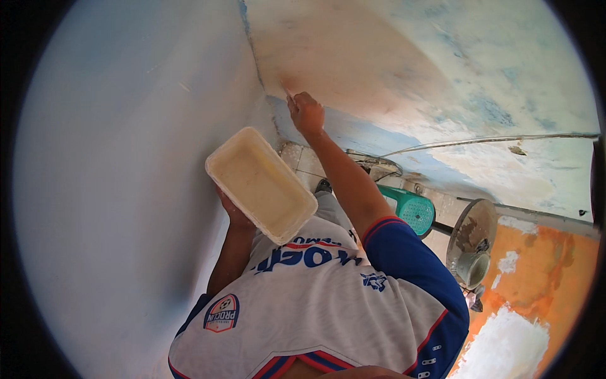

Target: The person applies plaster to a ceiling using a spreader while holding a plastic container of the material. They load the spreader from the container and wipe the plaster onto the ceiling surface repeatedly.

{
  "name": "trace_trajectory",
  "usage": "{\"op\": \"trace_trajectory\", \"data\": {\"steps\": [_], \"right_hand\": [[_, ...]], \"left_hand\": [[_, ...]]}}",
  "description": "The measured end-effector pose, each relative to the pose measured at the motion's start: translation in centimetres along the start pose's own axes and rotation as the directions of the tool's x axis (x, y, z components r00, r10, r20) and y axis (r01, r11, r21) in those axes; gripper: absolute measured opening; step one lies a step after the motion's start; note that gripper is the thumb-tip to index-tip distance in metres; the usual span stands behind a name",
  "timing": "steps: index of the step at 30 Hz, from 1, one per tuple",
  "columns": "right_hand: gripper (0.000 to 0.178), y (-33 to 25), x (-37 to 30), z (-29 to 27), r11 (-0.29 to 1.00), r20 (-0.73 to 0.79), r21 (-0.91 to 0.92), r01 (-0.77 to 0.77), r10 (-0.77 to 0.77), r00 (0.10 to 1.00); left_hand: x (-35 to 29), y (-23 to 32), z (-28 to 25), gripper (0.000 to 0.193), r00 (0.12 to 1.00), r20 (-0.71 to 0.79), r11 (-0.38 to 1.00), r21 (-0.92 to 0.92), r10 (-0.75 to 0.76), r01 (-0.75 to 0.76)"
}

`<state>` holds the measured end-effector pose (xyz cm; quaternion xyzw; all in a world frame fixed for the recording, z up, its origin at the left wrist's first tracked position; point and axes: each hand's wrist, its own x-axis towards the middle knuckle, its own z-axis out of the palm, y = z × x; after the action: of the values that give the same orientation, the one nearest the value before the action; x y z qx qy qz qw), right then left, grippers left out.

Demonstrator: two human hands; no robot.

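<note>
My left hand [235, 210] grips a cream rectangular tub [259, 180] from its side and underside, with most of the fingers hidden behind it. Pale smears coat the tub's inside and rim. My right arm reaches forward to the patchy wall [372, 63], close to the corner with the smooth pale wall [120, 158]. In my closed right hand [307, 114] is a thin, flat tool that looks like a putty knife [289, 92], seen nearly edge-on at the wall surface. Its handle is mostly covered by the fingers.
A green plastic stool [415, 213] stands to the right on the tiled floor [309, 163]. Beyond it are a round stained tabletop [464, 230] and a grey bucket [472, 268]. A cable [486, 139] runs along the patchy wall. An orange wall [536, 265] with white patches rises at right.
</note>
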<state>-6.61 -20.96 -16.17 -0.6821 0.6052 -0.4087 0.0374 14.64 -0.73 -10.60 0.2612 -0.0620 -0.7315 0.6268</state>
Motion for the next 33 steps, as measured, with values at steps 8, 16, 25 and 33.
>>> {"op": "trace_trajectory", "data": {"steps": [8,16,25,33], "right_hand": [[0.021,7.9,-4.4,-14.4,0.939,-0.36,0.001,-0.345,0.322,0.875],[0.02,1.0,-5.4,-7.2,0.996,0.04,0.064,-0.054,0.052,0.998],[0.019,1.4,-0.1,0.4,0.952,-0.119,-0.237,-0.191,0.167,0.979],[0.021,5.4,-5.3,-6.9,0.959,-0.143,0.118,-0.259,0.275,0.951]], "left_hand": [[-0.2,0.1,-1.0,0.069,1.0,-0.005,1.0,0.025,0.002,-0.002],[-0.8,-0.5,-1.8,0.069,1.0,-0.015,0.998,0.055,0.009,-0.008],[-1.6,-0.9,-1.9,0.07,0.999,-0.028,0.994,0.106,0.041,-0.038],[-1.7,-1.0,-1.5,0.07,0.997,-0.037,0.996,0.063,0.07,-0.067]]}}
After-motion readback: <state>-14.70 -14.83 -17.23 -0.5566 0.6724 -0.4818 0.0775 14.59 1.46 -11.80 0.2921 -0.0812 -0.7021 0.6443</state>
